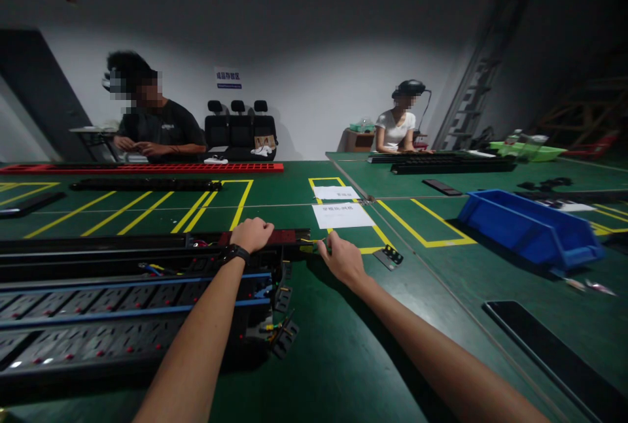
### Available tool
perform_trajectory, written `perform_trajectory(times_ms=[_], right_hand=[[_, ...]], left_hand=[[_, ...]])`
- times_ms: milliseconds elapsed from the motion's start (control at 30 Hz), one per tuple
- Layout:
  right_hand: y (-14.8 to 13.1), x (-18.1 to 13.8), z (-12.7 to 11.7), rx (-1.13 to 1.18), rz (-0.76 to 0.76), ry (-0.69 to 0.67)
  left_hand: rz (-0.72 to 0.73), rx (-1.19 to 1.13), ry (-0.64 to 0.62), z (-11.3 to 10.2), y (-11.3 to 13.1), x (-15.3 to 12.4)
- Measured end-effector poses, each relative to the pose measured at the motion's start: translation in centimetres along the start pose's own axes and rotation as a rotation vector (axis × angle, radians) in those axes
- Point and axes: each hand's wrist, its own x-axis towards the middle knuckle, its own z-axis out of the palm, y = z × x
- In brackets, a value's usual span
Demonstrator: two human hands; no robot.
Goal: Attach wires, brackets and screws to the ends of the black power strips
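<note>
Several long black power strips [112, 305] lie side by side on the green table [343, 357] in front of me. My left hand [251, 234], with a black watch on the wrist, is closed and rests on top of the farthest strip [147, 242] near its red end section. My right hand [341, 258] is closed in a pinch at that strip's open right end, where thin yellow wires [308, 244] stick out. What the fingers grip is too small to make out.
A small black part [390, 255] lies just right of my right hand, paper sheets [342, 215] beyond it. A blue bin [530, 227] stands at the right, a black flat strip [559, 357] near right. Two people sit at the far side behind red [147, 167] and black strips.
</note>
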Motion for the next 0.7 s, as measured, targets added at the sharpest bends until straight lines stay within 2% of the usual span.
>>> perform_trajectory(times_ms=[100, 267, 500, 700], right_hand=[[0.3, -0.1, 0.2, 0.081, -0.062, 0.101], [0.7, 0.0, 0.8, 0.116, -0.175, 0.101], [1.0, 0.1, 0.9, 0.11, -0.186, 0.144], [0.9, -0.2, 1.1, 0.102, -0.185, 0.11]], left_hand=[[-0.004, 0.003, 0.002, 0.1, 0.0, 0.0], [-0.002, 0.004, -0.001, 0.0, 0.0, 0.0], [-0.003, 0.001, -0.003, 0.0, 0.0, 0.0], [-0.004, -0.004, -0.003, 0.0, 0.0, 0.1]])
